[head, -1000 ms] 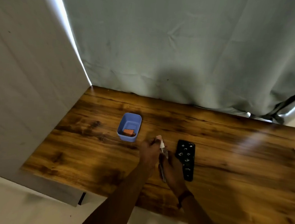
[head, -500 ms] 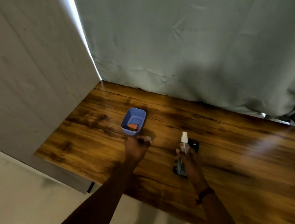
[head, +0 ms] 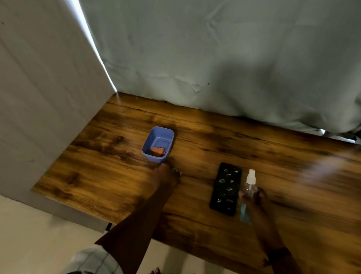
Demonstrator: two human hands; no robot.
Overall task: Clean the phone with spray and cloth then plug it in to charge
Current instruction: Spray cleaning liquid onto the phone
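Note:
A black phone (head: 226, 189) lies flat on the wooden table (head: 107, 174), its screen dotted with spray droplets. Just right of it, my right hand (head: 256, 203) is shut on a clear spray bottle (head: 249, 187) with a white nozzle, held upright and touching or just above the table. A small blue bin (head: 166, 137) stands to the left with a folded orange cloth (head: 158, 152) inside. My left hand (head: 165, 178) reaches forward, fingertips at the bin's near edge, holding nothing.
A grey curtain (head: 225, 54) hangs along the table's far edge. A pale wall panel (head: 27, 92) borders the table's left side. The table's front edge runs close to my body, with the floor and my feet below it.
My right hand has carried the spray bottle from over the phone to its right side, uncovering the wet screen. My left hand has moved away from the bottle and forward to the blue bin.

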